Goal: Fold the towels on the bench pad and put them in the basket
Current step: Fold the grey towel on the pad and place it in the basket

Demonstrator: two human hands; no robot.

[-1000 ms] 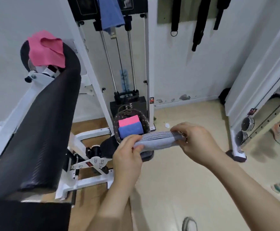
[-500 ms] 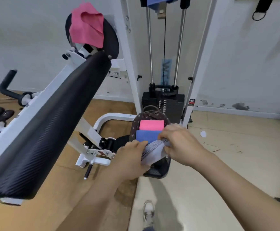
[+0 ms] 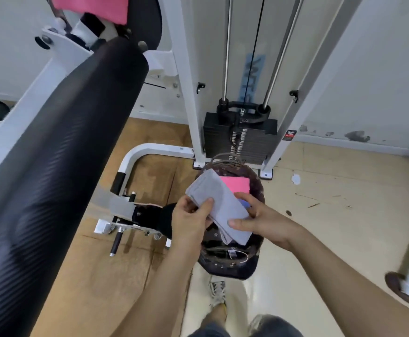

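Grey towel (image 3: 219, 203): folded to a flat oblong and held in the air directly over the basket (image 3: 227, 266). Its long axis slants from upper left to lower right. Whether its lower corner touches the basket cannot be told.

Left grip (image 3: 189, 223): closed on the towel's left edge, thumb on the top face, fingers underneath.

Right grip (image 3: 261, 220): closed on the towel's right edge, thumb laid across the lower end of the top face, forefinger curled over the far side.

Basket: dark and woven, with a wire handle. It stands low, just in front of the weight stack (image 3: 240, 139). Inside, at the far end, lies a folded pink towel (image 3: 238, 184). A blue towel (image 3: 245, 203) lies just beside it, nearly all hidden by the grey towel and the right grip.

Surface (image 3: 60, 166): black, ribbed and padded, on a white frame (image 3: 16, 113). It slopes down from upper centre to lower left, well apart from both grips, and its near end is blurred.

Loose pink cloth (image 3: 94, 7): draped at the top end of the surface, unfolded, cut off by the upper edge of view.

Shoe (image 3: 217, 290): on the pale floor, just nearer than the basket
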